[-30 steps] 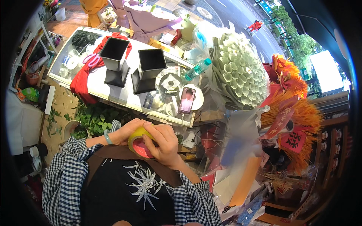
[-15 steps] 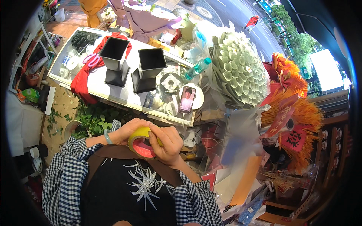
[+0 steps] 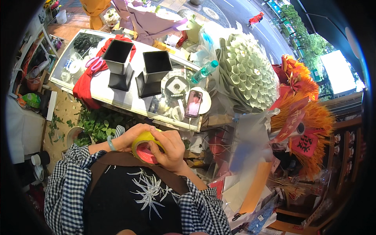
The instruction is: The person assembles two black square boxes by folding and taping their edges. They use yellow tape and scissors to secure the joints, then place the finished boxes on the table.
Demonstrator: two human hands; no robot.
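The yellow tape roll (image 3: 143, 137) was located in front of the torso, on the near side of the table (image 3: 122, 98) and apart from it. The left hand (image 3: 134, 138) held the roll from its left side, its fingers partly hidden. The fingers of the right hand (image 3: 173, 150) grasped the opposite side, thumb at the pink core. Two black vases (image 3: 157, 75) stood on the table, left of a phone (image 3: 193, 103).

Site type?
Probably a street-side florist's: a large pale-green bouquet, purple-wrapped flowers and orange dried stalks near the worktable, with a road beyond.
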